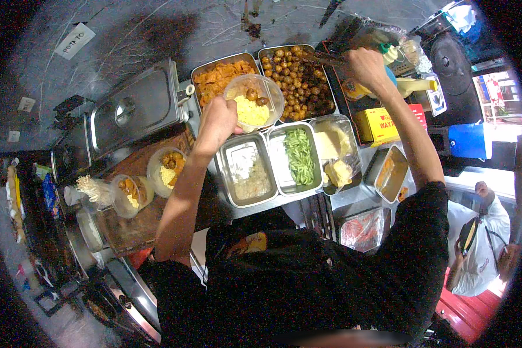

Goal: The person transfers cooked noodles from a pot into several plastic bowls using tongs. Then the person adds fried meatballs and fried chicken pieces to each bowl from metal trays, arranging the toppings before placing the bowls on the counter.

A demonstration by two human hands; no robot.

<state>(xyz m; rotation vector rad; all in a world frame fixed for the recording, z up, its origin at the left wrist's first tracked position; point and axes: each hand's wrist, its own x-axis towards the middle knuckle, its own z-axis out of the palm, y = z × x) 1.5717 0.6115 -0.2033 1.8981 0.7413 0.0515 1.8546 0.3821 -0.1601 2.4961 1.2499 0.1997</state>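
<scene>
My left hand (pixel 217 123) grips the near-left rim of a clear plastic bowl (pixel 275 97), tilted over the food trays. Inside the bowl lie yellow shredded food (pixel 250 110) and a few small browned potatoes. Closed around dark tongs (pixel 329 60), my right hand (pixel 366 71) is past the far right corner of a metal tray of small roasted potatoes (pixel 296 78). The tips of the tongs reach into that tray and blend with the dark potatoes. Left of it, partly behind the bowl, is a tray of orange chunks (pixel 221 78).
Nearer me stand a tray of white chopped food (pixel 251 184) and one of green strips (pixel 300 156). Two filled plastic bowls (pixel 132 196) sit on a wooden board at left, beside a lidded metal pan (pixel 134 113). A yellow box (pixel 378 125) lies under my right forearm.
</scene>
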